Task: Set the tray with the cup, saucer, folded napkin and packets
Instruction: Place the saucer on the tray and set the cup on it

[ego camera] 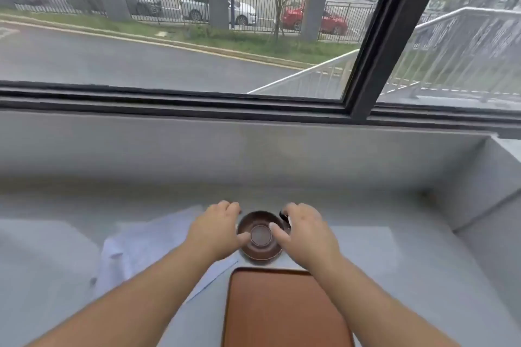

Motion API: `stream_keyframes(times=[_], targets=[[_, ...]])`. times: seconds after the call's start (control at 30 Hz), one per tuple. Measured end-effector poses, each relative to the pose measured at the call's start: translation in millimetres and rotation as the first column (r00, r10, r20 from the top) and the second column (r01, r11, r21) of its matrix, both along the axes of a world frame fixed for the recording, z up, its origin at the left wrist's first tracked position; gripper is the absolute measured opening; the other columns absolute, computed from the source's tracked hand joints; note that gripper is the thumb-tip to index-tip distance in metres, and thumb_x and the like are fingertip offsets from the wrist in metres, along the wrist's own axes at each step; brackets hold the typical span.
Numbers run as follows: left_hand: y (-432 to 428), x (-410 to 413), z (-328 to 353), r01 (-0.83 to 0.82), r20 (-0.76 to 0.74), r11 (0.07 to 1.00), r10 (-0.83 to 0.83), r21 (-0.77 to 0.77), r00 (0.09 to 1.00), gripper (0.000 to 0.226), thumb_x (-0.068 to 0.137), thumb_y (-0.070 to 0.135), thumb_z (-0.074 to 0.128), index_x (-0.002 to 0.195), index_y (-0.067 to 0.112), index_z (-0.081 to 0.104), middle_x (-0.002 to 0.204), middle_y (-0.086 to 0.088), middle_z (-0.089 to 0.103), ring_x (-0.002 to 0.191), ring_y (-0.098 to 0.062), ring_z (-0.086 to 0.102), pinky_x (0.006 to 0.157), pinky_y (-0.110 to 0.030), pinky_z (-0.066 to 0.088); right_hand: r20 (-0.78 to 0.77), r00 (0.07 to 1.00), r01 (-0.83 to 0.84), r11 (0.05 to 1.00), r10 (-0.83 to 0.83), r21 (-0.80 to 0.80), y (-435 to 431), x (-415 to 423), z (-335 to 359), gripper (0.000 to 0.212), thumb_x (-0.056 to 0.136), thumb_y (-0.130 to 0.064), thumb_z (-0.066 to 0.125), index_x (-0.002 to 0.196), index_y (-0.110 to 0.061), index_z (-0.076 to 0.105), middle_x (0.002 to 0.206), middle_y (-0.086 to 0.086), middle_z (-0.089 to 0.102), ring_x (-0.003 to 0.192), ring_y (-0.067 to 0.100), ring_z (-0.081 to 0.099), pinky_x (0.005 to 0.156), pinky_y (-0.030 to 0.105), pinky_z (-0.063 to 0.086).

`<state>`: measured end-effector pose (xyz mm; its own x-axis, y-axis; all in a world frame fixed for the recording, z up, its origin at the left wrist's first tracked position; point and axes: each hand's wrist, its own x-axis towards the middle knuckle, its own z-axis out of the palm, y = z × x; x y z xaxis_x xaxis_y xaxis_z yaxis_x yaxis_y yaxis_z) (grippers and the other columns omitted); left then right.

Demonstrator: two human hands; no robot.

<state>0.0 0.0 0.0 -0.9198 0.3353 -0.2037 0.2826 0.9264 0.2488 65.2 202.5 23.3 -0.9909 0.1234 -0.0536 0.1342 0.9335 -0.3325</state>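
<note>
Worktop is a grey ledge under the window, carrying everything. One brown tray at the near edge, bare, nothing on it yet. One pale napkin spread left of the tray's far-left corner, not folded as far as I can tell. One brown saucer on the worktop just beyond the tray's far edge. Left hand and right hand bracket it, both half-open, fingers curled at the rim, thumbs in over the dish; lifted or not, can't tell. Small dark thing at the right fingertips, maybe the cup, can't confirm. Packets: none in view. Step looks like saucer pickup. Next move: level two-handed lift, bring it toward the near edge, set it down inside the tray.
</note>
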Motion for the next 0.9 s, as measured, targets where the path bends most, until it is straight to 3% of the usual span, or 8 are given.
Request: stream_keyframes(times=[0.13, 0.27, 0.37, 0.53, 0.67, 0.8, 0.9], targets=[[7.3, -2.8, -59.0, -0.067, 0.175, 0.998, 0.064, 0.012, 0.982, 0.064, 0.078, 0.060, 0.059, 0.135, 0.030, 0.050, 0.138, 0.003, 0.056, 0.127, -0.023, 0.052, 0.100, -0.044, 0.050, 0.136, 0.990, 0.056, 0.996, -0.047, -0.069, -1.1, 3.4, -67.9, 0.036, 0.088, -0.060, 0.052, 0.098, -0.026, 0.058, 0.101, -0.005, 0.061, 0.101, 0.021, 0.057, 0.075, 0.040, 0.053], [14.3, -10.0, -106.0, -0.145, 0.276, 0.985, 0.114, 0.095, 0.954, 0.073, 0.081, 0.050, 0.066, 0.147, 0.025, 0.045, 0.150, -0.002, 0.049, 0.134, -0.025, 0.049, 0.108, -0.043, 0.046, 0.247, 0.966, 0.107, 0.990, -0.082, -0.090, 4.1, 2.4, -119.5, 0.048, 0.091, -0.057, 0.054, 0.126, -0.024, 0.056, 0.119, 0.001, 0.061, 0.114, 0.025, 0.055, 0.089, 0.043, 0.052], [17.1, -17.2, -127.4, -0.241, 0.333, 0.956, 0.175, 0.168, 0.927, 0.075, 0.082, 0.049, 0.066, 0.150, 0.026, 0.043, 0.152, 0.002, 0.047, 0.136, -0.021, 0.048, 0.106, -0.040, 0.046, 0.280, 0.950, 0.198, 0.961, -0.139, -0.192, 9.8, -5.7, -141.0, 0.053, 0.092, -0.054, 0.056, 0.136, -0.025, 0.050, 0.126, 0.001, 0.058, 0.117, 0.024, 0.054, 0.090, 0.040, 0.050], [23.5, -28.1, -141.1, -0.371, 0.345, 0.887, 0.269, 0.275, 0.899, 0.051, 0.088, 0.035, 0.065, 0.138, 0.025, 0.058, 0.131, 0.005, 0.063, 0.105, -0.017, 0.063, 0.084, -0.032, 0.049, 0.349, 0.911, 0.368, 0.818, -0.221, -0.443, 8.2, -29.3, -158.8, 0.044, 0.096, -0.040, 0.057, 0.136, -0.023, 0.052, 0.124, -0.002, 0.060, 0.107, 0.018, 0.060, 0.083, 0.032, 0.045], [16.7, -23.4, -145.6, -0.530, 0.331, 0.791, 0.433, 0.305, 0.838, 0.018, 0.087, 0.016, 0.061, 0.101, 0.027, 0.057, 0.095, 0.007, 0.069, 0.086, -0.018, 0.065, 0.074, -0.039, 0.055, 0.333, 0.884, 0.458, 0.747, -0.327, -0.482, 6.8, -32.8, -164.8, 0.015, 0.095, -0.023, 0.055, 0.109, -0.026, 0.057, 0.102, -0.010, 0.065, 0.092, 0.019, 0.064, 0.070, 0.030, 0.046], [4.4, -0.6, -143.6, -0.598, 0.436, 0.724, 0.440, 0.345, 0.785, 0.039, 0.085, 0.014, 0.069, 0.112, 0.028, 0.044, 0.085, 0.004, 0.067, 0.079, -0.018, 0.068, 0.065, -0.035, 0.054, 0.295, 0.879, 0.474, 0.740, -0.374, -0.477, 7.4, -17.3, -161.1, 0.023, 0.093, -0.020, 0.059, 0.109, -0.027, 0.045, 0.079, -0.007, 0.063, 0.075, 0.013, 0.062, 0.057, 0.029, 0.041], [-3.8, 30.6, -140.3, -0.583, 0.516, 0.742, 0.374, 0.332, 0.770, 0.041, 0.084, 0.013, 0.070, 0.112, 0.034, 0.050, 0.073, 0.005, 0.066, 0.069, -0.014, 0.068, 0.059, -0.031, 0.050, 0.347, 0.866, 0.493, 0.734, -0.360, -0.468, 9.8, 2.6, -152.3, 0.029, 0.093, -0.022, 0.062, 0.118, -0.027, 0.049, 0.081, -0.004, 0.067, 0.079, 0.015, 0.063, 0.064, 0.030, 0.043]])
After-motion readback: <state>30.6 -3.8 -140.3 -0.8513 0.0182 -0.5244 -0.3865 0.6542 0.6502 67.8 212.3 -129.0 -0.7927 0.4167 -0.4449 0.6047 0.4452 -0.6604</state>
